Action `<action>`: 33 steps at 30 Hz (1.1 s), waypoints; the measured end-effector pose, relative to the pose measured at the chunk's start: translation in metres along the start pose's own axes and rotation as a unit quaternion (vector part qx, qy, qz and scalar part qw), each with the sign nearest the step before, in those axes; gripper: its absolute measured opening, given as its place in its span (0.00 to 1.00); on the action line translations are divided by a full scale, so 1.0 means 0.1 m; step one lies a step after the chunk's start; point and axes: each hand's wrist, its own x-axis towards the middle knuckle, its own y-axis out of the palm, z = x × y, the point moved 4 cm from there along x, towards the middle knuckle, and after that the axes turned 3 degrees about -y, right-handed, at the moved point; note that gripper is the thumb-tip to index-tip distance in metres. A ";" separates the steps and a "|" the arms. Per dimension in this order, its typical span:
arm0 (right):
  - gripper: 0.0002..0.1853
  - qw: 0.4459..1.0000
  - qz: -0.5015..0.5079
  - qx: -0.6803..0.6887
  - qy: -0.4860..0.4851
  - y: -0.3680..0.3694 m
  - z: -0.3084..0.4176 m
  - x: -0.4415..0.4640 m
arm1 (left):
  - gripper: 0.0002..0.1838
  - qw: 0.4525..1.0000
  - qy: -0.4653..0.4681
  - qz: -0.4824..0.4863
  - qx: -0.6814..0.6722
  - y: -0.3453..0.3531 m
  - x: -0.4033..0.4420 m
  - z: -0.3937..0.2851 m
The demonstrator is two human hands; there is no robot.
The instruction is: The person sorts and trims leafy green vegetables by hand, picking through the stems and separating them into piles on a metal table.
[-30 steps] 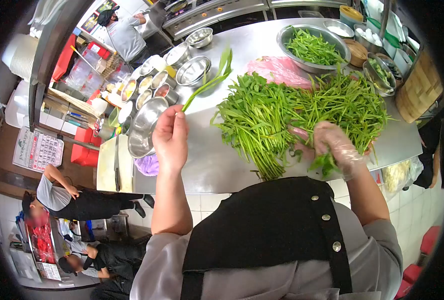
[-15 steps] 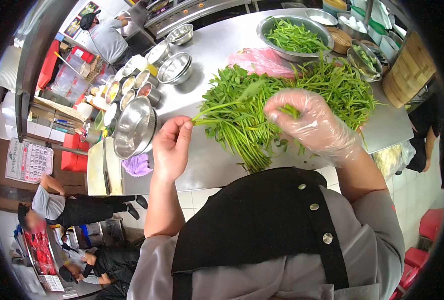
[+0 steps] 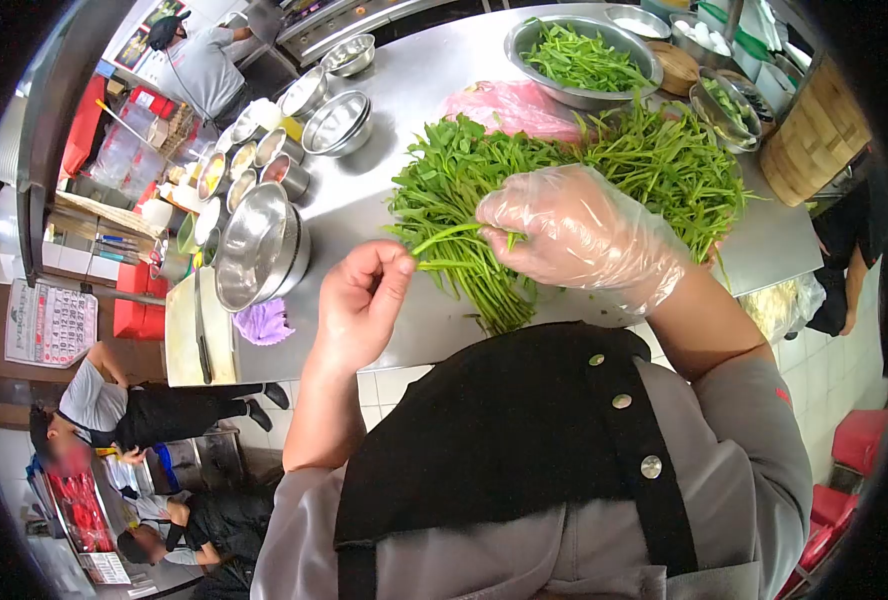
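Note:
My bare left hand pinches one end of a green water spinach stem between thumb and fingertips. My right hand, in a clear plastic glove, is closed on the other end and on short cut pieces of stem. Both hands are over the near part of the steel table, with the stem stretched between them. Just beyond lies a big heap of leafy water spinach, its stems pointing toward me. A second leafy pile sits to the right, partly hidden behind the gloved hand.
A steel basin of picked greens and a pink plastic bag are at the back. Nested steel bowls, a cutting board with a knife, and a purple crumpled item stand left. Several co-workers are farther off.
My right hand has moved left and closed on the stem near my left hand. My left hand has shifted slightly right and down, still pinching. The leafy tip no longer shows between them.

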 end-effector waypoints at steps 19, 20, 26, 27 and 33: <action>0.07 0.853 -0.042 0.416 0.314 0.03 -0.65 -0.38 | 0.06 0.969 0.072 0.061 0.228 0.10 0.03 -0.08; 0.08 0.876 -0.035 0.346 0.334 -0.03 -0.62 -0.36 | 0.07 0.970 0.067 0.063 0.226 0.11 0.02 -0.07; 0.07 0.950 -0.027 0.264 0.167 -0.09 -0.46 -0.25 | 0.07 0.970 0.059 0.084 0.222 0.13 0.02 -0.08; 0.07 0.952 -0.008 0.268 0.150 -0.08 -0.40 -0.22 | 0.07 0.971 0.054 0.085 0.218 0.13 0.02 -0.07; 0.08 0.975 0.195 0.095 0.039 0.24 0.10 -0.15 | 0.07 0.974 0.034 0.110 0.194 0.26 0.00 -0.01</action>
